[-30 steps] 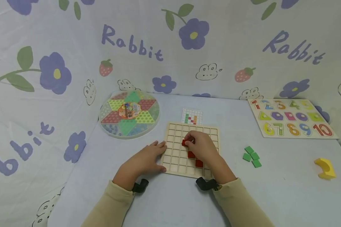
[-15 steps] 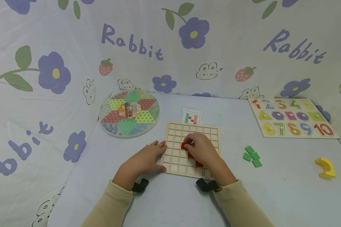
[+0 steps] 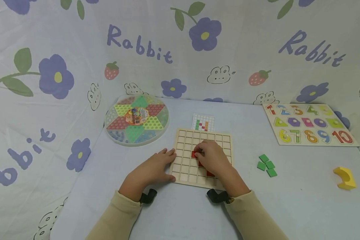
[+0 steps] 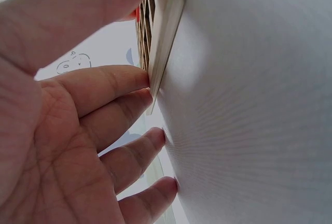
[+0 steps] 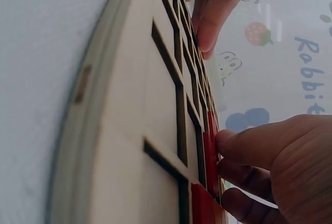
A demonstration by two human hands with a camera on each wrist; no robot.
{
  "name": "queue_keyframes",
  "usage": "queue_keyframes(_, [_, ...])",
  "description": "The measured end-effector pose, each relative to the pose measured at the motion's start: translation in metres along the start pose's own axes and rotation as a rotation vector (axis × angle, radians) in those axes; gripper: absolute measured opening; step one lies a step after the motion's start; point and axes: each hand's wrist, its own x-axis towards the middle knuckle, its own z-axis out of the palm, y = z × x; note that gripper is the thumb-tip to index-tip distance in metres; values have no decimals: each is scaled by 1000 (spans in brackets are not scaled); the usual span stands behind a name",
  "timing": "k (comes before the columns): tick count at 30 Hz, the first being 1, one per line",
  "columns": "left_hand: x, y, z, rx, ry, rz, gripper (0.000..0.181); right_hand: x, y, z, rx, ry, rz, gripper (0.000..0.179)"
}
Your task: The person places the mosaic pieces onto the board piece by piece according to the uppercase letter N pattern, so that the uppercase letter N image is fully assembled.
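A wooden grid board (image 3: 183,160) lies flat in the middle of the table. My left hand (image 3: 156,168) rests at its left side, with the thumb and two fingertips against the edge in the left wrist view, the fingers mostly straight. Over the middle of the grid, my right hand (image 3: 213,156) has its thumb and curled fingers on a small red square tile (image 3: 193,154), which sits level in a cell. Two more red tiles, including this lower one (image 3: 210,173), run diagonally down and right, partly covered by the hand. The right wrist view shows the thumb (image 5: 244,143) right at the red tiles.
A pattern card (image 3: 203,122) with coloured squares lies just behind the board. Several green square tiles (image 3: 267,165) lie to the right, a yellow arch block (image 3: 345,178) beyond them. A number puzzle (image 3: 310,125) and a round star-patterned game board (image 3: 136,120) stand at the back.
The right hand has moved slightly down and toward the person, and the red tile under its fingers has gone from tilted to flat in its cell. The left hand has stayed put.
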Motion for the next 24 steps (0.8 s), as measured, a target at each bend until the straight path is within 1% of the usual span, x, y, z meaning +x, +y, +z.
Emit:
queue_keyframes(2, [1, 0, 0, 3, 2, -3, 92, 1, 2, -1, 5, 4, -6, 8])
queue_keyframes(5, [1, 0, -1, -1, 4, -10, 92, 1, 6, -9, 38, 39, -56, 9])
queue_keyframes(7, [1, 0, 0, -4, 3, -12, 92, 0, 13, -18, 55, 79, -66, 11])
queue_keyframes(9, [1, 1, 1, -6, 1, -14, 92, -4, 21, -33, 62, 128, -59, 14])
queue_keyframes(13, [-1, 2, 2, -3, -2, -14, 92, -17, 50, -60, 26, 205, 55, 18])
queue_keyframes(16, [-2, 3, 2, -3, 4, -11, 91, -32, 78, -79, -9, 225, 162, 23])
queue_keyframes(18, [-2, 3, 1, -6, 7, -11, 91, -45, 96, -89, -30, 207, 252, 30])
queue_keyframes(21, [-2, 3, 0, -7, 3, -12, 91, -64, 119, -101, -59, 139, 396, 42])
queue_keyframes(22, [-2, 3, 0, -7, 1, -12, 91, -69, 125, -104, -62, 110, 434, 46])
queue_keyframes(24, [-2, 3, 0, -8, -3, -16, 92, -78, 135, -108, -60, 64, 480, 51])
